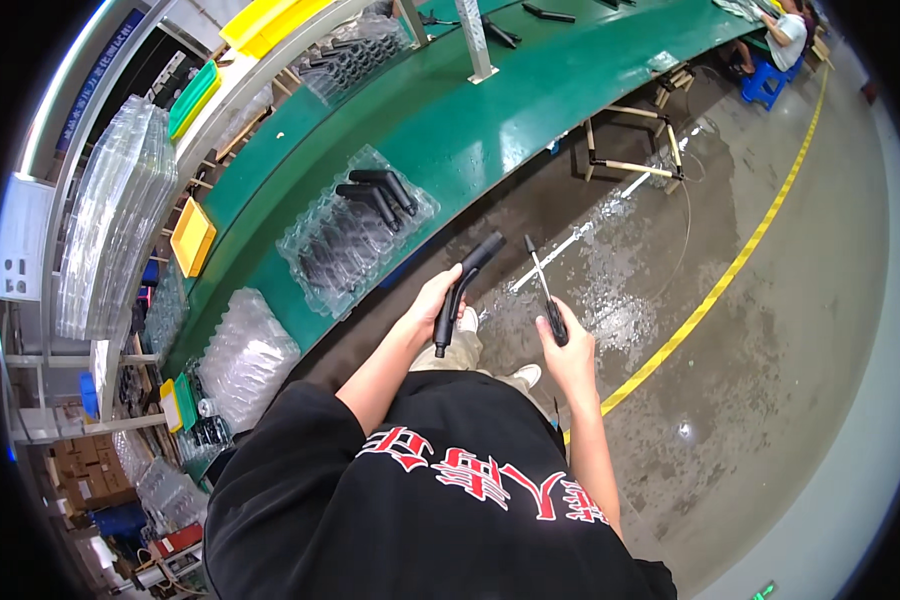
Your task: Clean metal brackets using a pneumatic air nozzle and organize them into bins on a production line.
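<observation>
My left hand is wrapped round a black angled spray gun, gripping it near its bend. The gun's thick end points up and to the right, while its narrower threaded-looking end hangs down. In my right hand is a slim tool with a black handle, a thin metal shaft and a dark pointed tip, its tip pointing up. The tool's tip and the gun stand apart. Left of my hands, a clear plastic blister tray on the green bench holds several similar black guns.
The long green bench curves along the left and far side. Stacked clear trays lie at its near end, and a yellow bin sits behind. A wooden-looking frame stands on the wet floor. A person sits far right.
</observation>
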The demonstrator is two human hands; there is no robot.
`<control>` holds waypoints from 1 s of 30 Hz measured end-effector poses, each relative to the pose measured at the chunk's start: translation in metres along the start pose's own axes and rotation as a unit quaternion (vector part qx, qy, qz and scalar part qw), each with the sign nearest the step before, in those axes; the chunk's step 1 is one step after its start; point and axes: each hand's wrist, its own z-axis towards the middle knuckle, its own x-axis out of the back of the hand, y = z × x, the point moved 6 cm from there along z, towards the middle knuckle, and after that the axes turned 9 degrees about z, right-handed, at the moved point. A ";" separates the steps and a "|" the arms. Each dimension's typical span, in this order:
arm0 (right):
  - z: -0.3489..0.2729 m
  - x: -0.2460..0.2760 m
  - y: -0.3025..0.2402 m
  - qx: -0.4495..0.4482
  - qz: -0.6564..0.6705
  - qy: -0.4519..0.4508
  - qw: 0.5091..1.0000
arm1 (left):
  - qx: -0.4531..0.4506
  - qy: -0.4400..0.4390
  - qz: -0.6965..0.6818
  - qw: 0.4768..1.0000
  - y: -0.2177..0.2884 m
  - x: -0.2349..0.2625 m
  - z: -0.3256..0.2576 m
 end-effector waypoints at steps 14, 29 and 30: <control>0.075 -0.008 0.077 -0.143 -0.084 0.012 0.986 | -0.206 0.159 0.180 0.949 0.190 0.103 0.191; 0.115 -0.015 0.057 -0.325 -0.157 0.152 0.920 | -0.367 0.268 0.448 0.769 0.342 0.124 0.476; 0.121 -0.018 0.055 -0.319 -0.163 0.135 0.924 | -0.381 0.239 0.453 0.770 0.347 0.117 0.475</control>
